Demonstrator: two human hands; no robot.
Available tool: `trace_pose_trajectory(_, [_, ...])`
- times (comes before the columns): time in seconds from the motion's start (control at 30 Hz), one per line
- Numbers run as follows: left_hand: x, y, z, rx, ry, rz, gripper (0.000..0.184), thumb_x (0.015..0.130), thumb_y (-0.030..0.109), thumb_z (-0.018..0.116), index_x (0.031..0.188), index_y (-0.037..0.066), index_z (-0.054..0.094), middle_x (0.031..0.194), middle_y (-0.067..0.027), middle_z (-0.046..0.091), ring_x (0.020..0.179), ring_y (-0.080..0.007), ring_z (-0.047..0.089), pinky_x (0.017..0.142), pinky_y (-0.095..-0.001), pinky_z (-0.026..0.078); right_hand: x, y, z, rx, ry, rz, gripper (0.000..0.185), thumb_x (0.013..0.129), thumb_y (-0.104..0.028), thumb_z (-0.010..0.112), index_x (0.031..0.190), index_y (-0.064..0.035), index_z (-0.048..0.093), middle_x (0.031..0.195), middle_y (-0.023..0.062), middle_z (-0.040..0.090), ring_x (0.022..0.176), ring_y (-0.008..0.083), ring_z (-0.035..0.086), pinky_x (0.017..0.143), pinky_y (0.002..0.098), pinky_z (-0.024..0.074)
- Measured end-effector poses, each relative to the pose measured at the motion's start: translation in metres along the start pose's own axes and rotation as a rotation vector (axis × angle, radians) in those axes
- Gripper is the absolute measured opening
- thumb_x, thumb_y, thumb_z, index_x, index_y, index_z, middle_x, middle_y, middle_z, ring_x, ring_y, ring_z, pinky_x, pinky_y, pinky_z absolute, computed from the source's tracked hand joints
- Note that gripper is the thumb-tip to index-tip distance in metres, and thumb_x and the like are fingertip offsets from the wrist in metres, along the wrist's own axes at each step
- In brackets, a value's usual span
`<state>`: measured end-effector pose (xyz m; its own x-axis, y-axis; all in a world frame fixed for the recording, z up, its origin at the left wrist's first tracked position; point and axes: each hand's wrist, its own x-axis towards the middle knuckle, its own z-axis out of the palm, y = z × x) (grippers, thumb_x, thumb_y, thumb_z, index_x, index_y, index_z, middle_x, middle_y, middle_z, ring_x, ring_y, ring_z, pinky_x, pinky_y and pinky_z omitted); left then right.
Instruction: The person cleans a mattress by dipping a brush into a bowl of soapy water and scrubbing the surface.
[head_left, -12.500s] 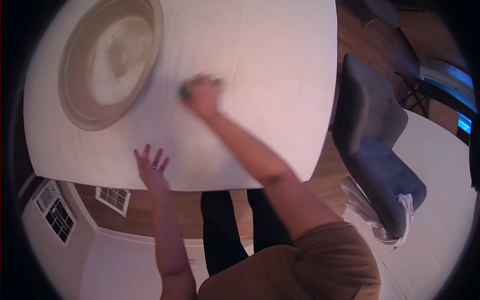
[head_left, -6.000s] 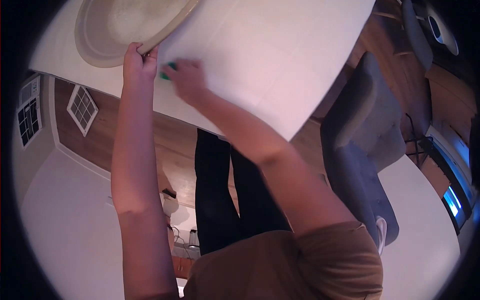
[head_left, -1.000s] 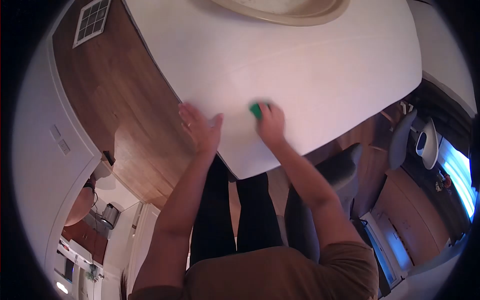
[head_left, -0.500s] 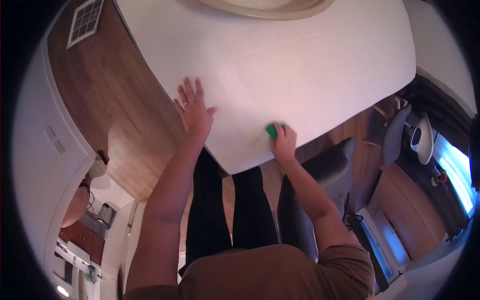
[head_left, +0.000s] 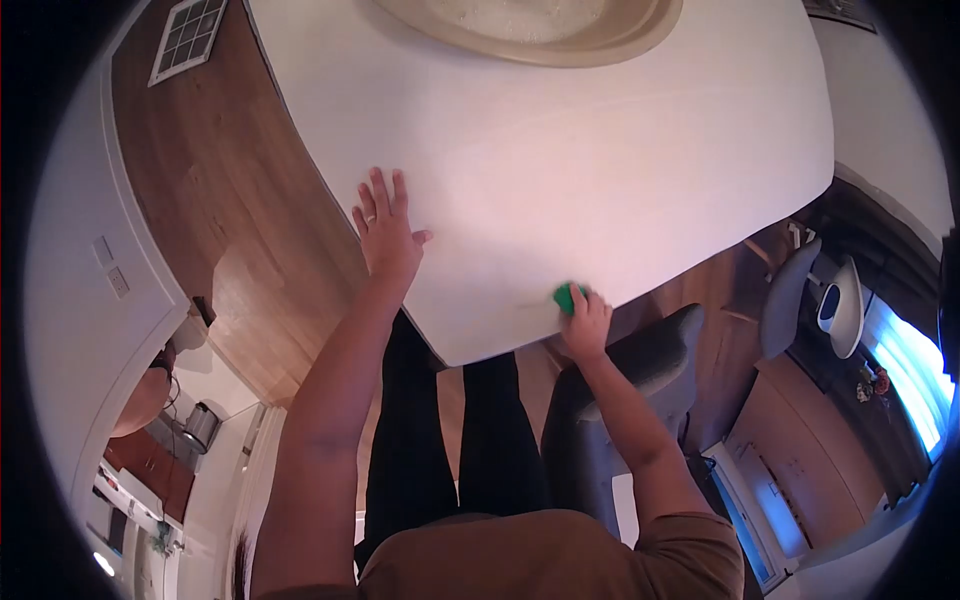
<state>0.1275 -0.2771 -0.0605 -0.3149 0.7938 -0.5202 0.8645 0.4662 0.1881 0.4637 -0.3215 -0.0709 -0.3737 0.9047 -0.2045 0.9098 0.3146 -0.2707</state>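
Observation:
My left hand (head_left: 390,238) lies flat on the white tabletop (head_left: 480,170), close to its left edge, with the fingers spread and a ring on one of them. Nothing is held in it. Near the front right edge, my right hand (head_left: 590,325) grips a green sponge (head_left: 569,297) and presses it against the table. Part of the sponge is hidden under the fingers. A faint mark shows on the surface just left of the sponge.
A beige basin (head_left: 560,54) with sudsy water stands at the far side of the table. A grey chair (head_left: 640,360) is tucked by the right edge, beneath my right forearm; another grey chair (head_left: 790,300) stands farther right. Wood flooring (head_left: 220,180) runs along the left.
My right hand has moved the green sponge right and towards me, nearer the table edge. My left hand stays flat in place. The view has tilted slightly, showing more of the basin.

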Motion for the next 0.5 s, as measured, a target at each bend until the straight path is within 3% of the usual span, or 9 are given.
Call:
trace_pose_trajectory(0.07, [0.0,0.001,0.001,0.015,-0.006,0.002,0.102,0.074,0.029,0.075,0.15,0.018,0.009,0.156,-0.0149,0.001,0.142,-0.038,0.012,0.113,-0.0516,0.018,-0.006,0.009,-0.003,-0.012,-0.009,0.028,0.055,0.069,-0.006,0.065,0.122,-0.0094,0.054,0.106,0.0166,0.055,0.104,0.0331,0.053,0.089,0.0494,0.0367])
trace_pose_trajectory(0.23, [0.005,0.003,0.0,0.014,-0.01,-0.012,0.102,0.074,0.029,0.075,0.15,0.017,0.009,0.156,-0.0153,0.003,0.141,-0.0384,0.013,0.113,-0.051,0.019,0.237,-0.096,0.012,0.075,0.334,-0.125,0.043,0.074,-0.007,0.06,0.116,-0.0102,0.052,0.1,0.0144,0.055,0.097,0.0316,0.054,0.085,0.0466,0.0365])
trace_pose_trajectory(0.3, [0.003,0.003,0.002,0.023,-0.029,-0.019,0.102,0.074,0.03,0.075,0.15,0.017,0.009,0.156,-0.0154,0.003,0.141,-0.0384,0.013,0.113,-0.0506,0.019,0.288,-0.128,0.004,0.082,0.336,-0.048,0.039,0.076,-0.007,0.057,0.115,-0.0102,0.053,0.099,0.0136,0.055,0.094,0.0316,0.055,0.083,0.0458,0.0372])
trace_pose_trajectory(0.4, [0.003,0.002,0.003,0.017,-0.006,-0.004,0.101,0.074,0.029,0.075,0.15,0.018,0.01,0.156,-0.0145,0.003,0.141,-0.038,0.013,0.113,-0.05,0.019,0.236,-0.103,-0.01,0.129,0.297,-0.096,0.038,0.075,-0.006,0.057,0.113,-0.0091,0.054,0.101,0.0139,0.056,0.095,0.0321,0.055,0.085,0.0459,0.0373])
trace_pose_trajectory(0.5, [0.001,0.003,-0.002,0.02,-0.034,-0.028,0.101,0.074,0.029,0.076,0.15,0.019,0.01,0.156,-0.0124,0.003,0.142,-0.037,0.013,0.113,-0.0506,0.019,0.084,-0.009,0.005,0.038,0.136,0.0,0.053,0.071,-0.006,0.063,0.123,-0.0077,0.053,0.104,0.0188,0.055,0.098,0.0354,0.053,0.087,0.0477,0.0376])
